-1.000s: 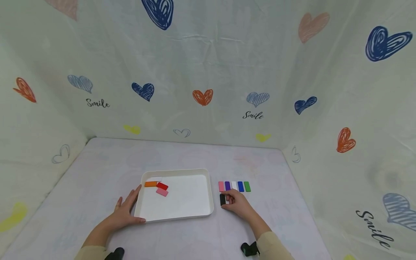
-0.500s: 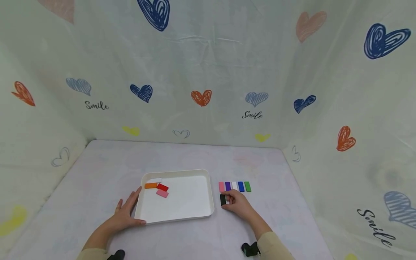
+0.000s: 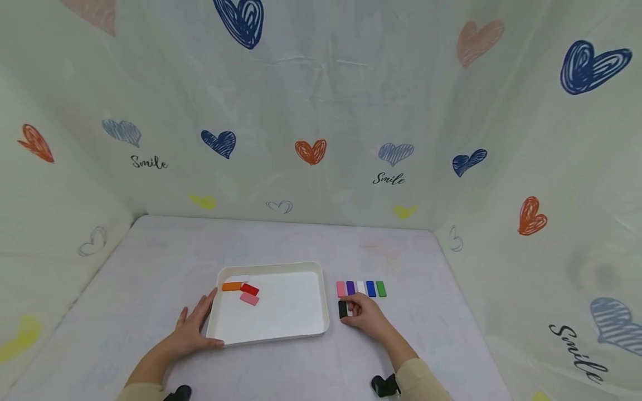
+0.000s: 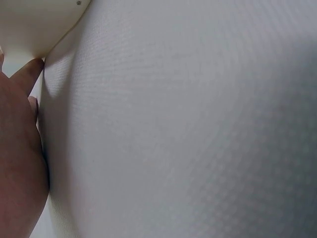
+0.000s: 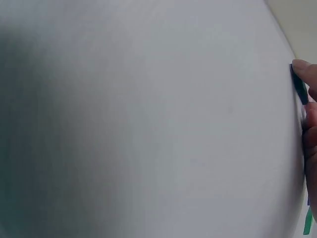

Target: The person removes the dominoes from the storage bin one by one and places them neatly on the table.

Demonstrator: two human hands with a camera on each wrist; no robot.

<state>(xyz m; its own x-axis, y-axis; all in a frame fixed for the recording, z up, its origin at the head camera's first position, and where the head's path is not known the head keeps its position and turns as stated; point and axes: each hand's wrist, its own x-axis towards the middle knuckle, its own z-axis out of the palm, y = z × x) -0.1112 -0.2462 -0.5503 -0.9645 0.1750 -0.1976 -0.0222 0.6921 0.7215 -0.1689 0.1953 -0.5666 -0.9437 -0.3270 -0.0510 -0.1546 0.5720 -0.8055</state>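
A white tray (image 3: pixel 291 309) lies on the table, and my left hand (image 3: pixel 186 335) rests at its left side with fingers spread. The fingertips touch the left wall while the thumb lies at the near-left corner. To the tray's right, my right hand (image 3: pixel 370 318) pinches a small black rectangular tile (image 3: pixel 343 309) by its two ends, between thumb and index finger. That tile also shows in the right wrist view, its dark edge (image 5: pixel 299 87) under the fingertip. A white piece right beside the black tile is mostly hidden by the hand.
Inside the tray's far-left corner lie an orange tile (image 3: pixel 232 286), a red tile (image 3: pixel 249 289), a pink tile (image 3: pixel 249 299) and a white one (image 3: pixel 238 278). Just beyond my right hand, several tiles stand in a row, from pink (image 3: pixel 341 288) to green (image 3: pixel 381 288).
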